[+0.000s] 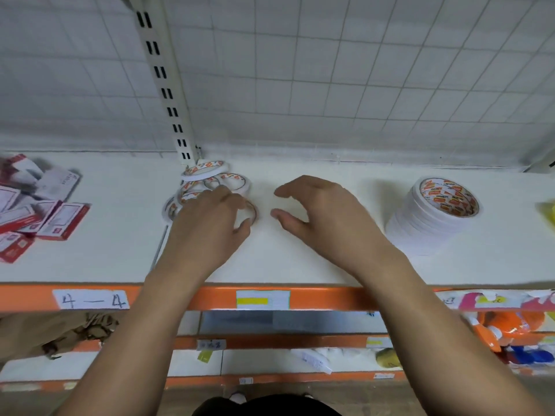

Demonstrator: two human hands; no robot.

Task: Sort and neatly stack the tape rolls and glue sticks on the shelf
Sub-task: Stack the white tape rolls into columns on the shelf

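The white shelf (300,259) carries the tape rolls in 2 groups. A loose heap of thin tape rolls (210,175) lies toward the back, just in front of the slotted upright post (163,82), with the rolls overlapping and 1 tilted on top of the others. Well apart to the right stands a neat stack of tape rolls (432,214), leaning slightly.

The left hand (210,217) rests on the near side of the heap, its fingers (223,192) bent over the rolls. The rim of 1 thin roll shows beside the thumb, but I cannot tell whether the fingers actually pinch it. The right hand (318,211) hovers just beside the heap, between it and the stack, released, with its fingers (288,190) and thumb spread in a loose curve and holding nothing.

Red and white boxes (45,211) lie scattered at the far left. A label (91,299) reading "4—4" sits on the orange front edge (168,298).
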